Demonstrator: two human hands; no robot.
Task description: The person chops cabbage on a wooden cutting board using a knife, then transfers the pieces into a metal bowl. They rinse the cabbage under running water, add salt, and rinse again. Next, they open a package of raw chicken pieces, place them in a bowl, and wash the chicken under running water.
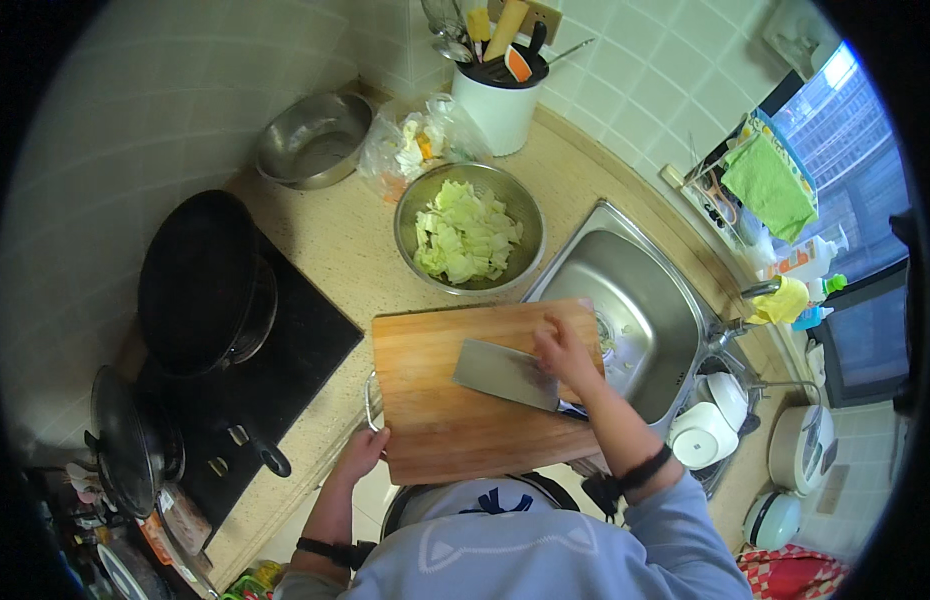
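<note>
A wooden cutting board [435,442] lies before me, its right end over the edge of the sink. My left hand [362,455] grips the board's near left edge, close to its metal handle [370,401]. Flat on the board rests a cleaver [502,373], blade pointing left, its dark handle partly hidden by my right forearm. Above the blade's right end is my right hand [565,354], fingers bent; whether it holds anything small is unclear. Beyond the board, a stainless steel bowl [535,259] contains chopped cabbage [465,232].
At right is a steel sink [630,262] with scraps near its drain, beside white bowls [705,435]. A black wok [199,285] and a lidded pan [124,442] stand at left on the cooktop [300,352]. Behind are an empty basin [315,142], a plastic bag [427,142] and a utensil holder [495,112].
</note>
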